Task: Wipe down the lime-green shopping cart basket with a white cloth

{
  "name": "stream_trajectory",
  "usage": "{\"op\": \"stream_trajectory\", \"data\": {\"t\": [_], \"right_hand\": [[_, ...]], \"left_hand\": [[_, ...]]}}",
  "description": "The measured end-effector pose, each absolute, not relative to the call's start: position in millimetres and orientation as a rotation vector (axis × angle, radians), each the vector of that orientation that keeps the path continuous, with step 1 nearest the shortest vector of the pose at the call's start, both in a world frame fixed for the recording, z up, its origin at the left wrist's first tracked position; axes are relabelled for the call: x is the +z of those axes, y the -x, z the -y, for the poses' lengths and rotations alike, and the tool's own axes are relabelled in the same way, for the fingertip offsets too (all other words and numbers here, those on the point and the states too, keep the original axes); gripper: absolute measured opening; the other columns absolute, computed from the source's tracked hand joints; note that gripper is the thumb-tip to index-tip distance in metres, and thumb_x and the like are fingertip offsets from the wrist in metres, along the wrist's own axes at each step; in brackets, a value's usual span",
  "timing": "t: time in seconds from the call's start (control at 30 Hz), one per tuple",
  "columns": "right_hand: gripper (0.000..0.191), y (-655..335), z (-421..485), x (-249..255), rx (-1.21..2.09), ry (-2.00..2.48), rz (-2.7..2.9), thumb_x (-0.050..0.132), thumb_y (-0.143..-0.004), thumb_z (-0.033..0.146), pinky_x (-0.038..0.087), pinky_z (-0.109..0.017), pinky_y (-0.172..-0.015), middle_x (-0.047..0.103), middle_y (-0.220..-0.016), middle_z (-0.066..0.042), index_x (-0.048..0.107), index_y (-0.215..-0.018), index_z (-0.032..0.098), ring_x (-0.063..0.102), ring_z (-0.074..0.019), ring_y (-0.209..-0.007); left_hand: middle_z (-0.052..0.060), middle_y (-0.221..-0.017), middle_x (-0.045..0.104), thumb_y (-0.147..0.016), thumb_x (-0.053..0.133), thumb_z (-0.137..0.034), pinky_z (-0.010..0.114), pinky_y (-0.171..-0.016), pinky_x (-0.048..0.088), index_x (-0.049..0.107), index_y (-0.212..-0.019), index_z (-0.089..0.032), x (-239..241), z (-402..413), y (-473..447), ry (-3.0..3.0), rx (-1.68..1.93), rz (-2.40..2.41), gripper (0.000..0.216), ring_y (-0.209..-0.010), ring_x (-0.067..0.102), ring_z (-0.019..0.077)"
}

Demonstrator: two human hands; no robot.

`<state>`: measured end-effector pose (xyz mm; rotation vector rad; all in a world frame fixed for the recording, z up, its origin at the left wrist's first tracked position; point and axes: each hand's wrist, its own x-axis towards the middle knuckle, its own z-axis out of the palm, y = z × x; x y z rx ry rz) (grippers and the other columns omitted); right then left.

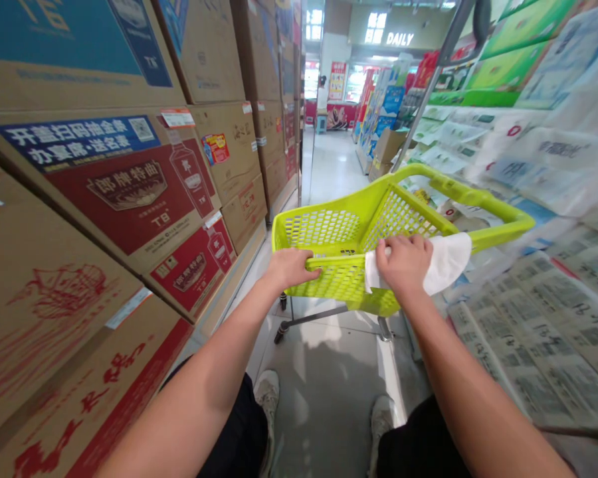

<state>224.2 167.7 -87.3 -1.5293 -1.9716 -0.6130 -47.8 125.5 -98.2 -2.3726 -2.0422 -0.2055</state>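
Note:
A lime-green shopping basket (323, 226) with lattice sides sits in front of me, above a wheeled metal frame (319, 317). My left hand (290, 269) is closed over the basket's near rim at its left part. Farther right on the same rim, my right hand (406, 262) presses a white cloth (448, 262) against the edge, fingers curled over it. The cloth drapes to the right of that hand. A thick green handle (478, 196) loops out from the basket's right side. Little shows inside the basket.
Stacked cardboard cartons (134, 186) line the left side. Packs wrapped in plastic (543, 332) are piled on the right, near the basket. A tiled aisle (331, 166) runs ahead past an open carton (386, 149). A person (322, 96) is far off.

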Motion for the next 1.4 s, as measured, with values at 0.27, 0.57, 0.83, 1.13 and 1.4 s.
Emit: {"op": "stream_trajectory", "data": {"t": [0.27,0.57,0.83,1.13,1.4], "right_hand": [[0.035,-127,-115,-109,-0.319,1.138,2.324,0.043,-0.102,0.045,0.029,-0.039,-0.091,0.068,-0.098,-0.010,0.067,-0.104,0.019,0.052,-0.0267,-0.098],[0.031,-244,-178,-87,-0.600,1.535,2.005,0.048,-0.096,0.034,0.026,-0.039,-0.080,0.071,-0.085,-0.012,0.070,-0.081,0.018,0.050,-0.0279,-0.088],[0.031,-136,-112,-110,-0.340,1.130,2.323,0.044,-0.101,0.036,0.026,-0.041,-0.098,0.068,-0.108,-0.011,0.066,-0.113,0.018,0.051,-0.0278,-0.104],[0.037,-231,-171,-83,-0.597,1.549,2.079,0.042,-0.099,0.034,0.029,-0.041,-0.084,0.070,-0.084,-0.014,0.068,-0.079,0.017,0.052,-0.0287,-0.088],[0.028,-147,-125,-112,-0.440,1.226,2.258,0.043,-0.101,0.033,0.028,-0.042,-0.098,0.066,-0.098,-0.011,0.067,-0.100,0.018,0.051,-0.0280,-0.099]], "left_hand": [[0.008,-0.107,0.075,-0.089,0.055,-0.044,0.036,-0.082,0.053,0.067,-0.116,-0.027,-96,-117,32,2.460,-0.181,1.961,0.035,-0.100,0.072,0.0280],[0.009,-0.108,0.075,-0.089,0.055,-0.059,0.036,-0.083,0.052,0.066,-0.118,-0.027,-96,-118,38,2.407,-0.149,2.013,0.045,-0.102,0.071,0.0283],[0.010,-0.104,0.076,-0.089,0.055,-0.050,0.038,-0.080,0.052,0.070,-0.116,-0.028,-97,-113,28,2.360,-0.218,2.024,0.038,-0.098,0.072,0.0302],[0.008,-0.104,0.076,-0.085,0.057,-0.062,0.035,-0.081,0.051,0.070,-0.114,-0.028,-99,-121,50,2.328,-0.162,2.102,0.046,-0.102,0.071,0.0294],[0.009,-0.105,0.074,-0.091,0.054,-0.041,0.038,-0.086,0.052,0.058,-0.125,-0.026,-104,-117,29,2.452,-0.274,2.028,0.037,-0.100,0.070,0.0285]]}}
